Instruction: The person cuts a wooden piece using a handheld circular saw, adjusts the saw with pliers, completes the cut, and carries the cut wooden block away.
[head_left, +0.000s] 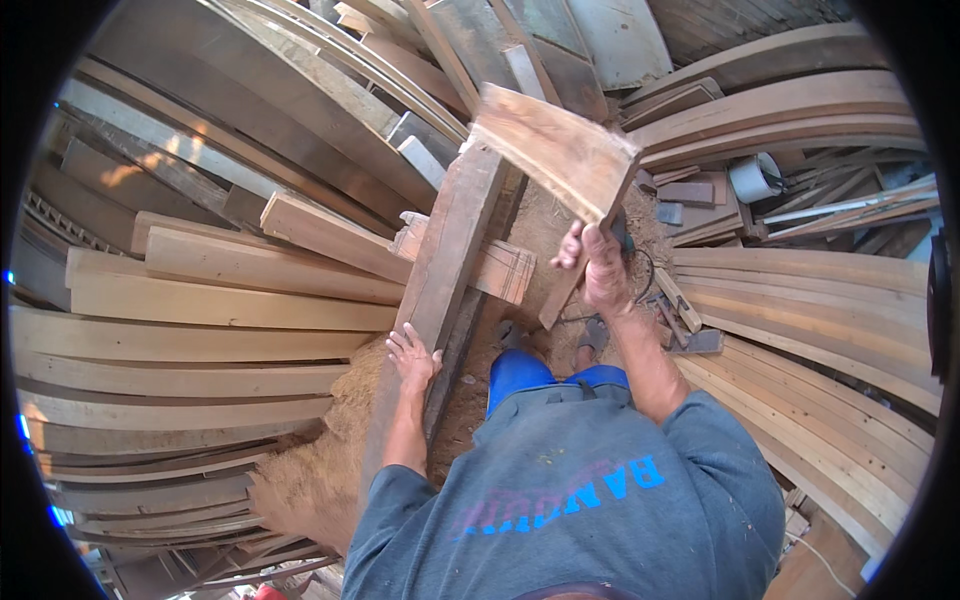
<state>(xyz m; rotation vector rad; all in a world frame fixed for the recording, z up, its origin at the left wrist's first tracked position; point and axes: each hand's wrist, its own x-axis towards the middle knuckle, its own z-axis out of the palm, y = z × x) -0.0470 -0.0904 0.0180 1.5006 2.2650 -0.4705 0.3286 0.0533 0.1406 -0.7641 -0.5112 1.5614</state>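
My right hand is closed on a wooden board, held up in front of me. Its broad face is pale with brown grain, and a narrower darker wooden part runs down past my fingers. My left hand lies with fingers spread on a long, thick wooden beam, which slants from the lower left up to the board's left end. A short wooden offcut with rough, scored ends sits crosswise at the beam. How the offcut is fixed there cannot be seen.
Stacked planks reach toward the beam from the left, with a sawdust heap below. More long boards lie on the right, near a white bucket. Around my feet are sawdust, a dark cord and small wood scraps.
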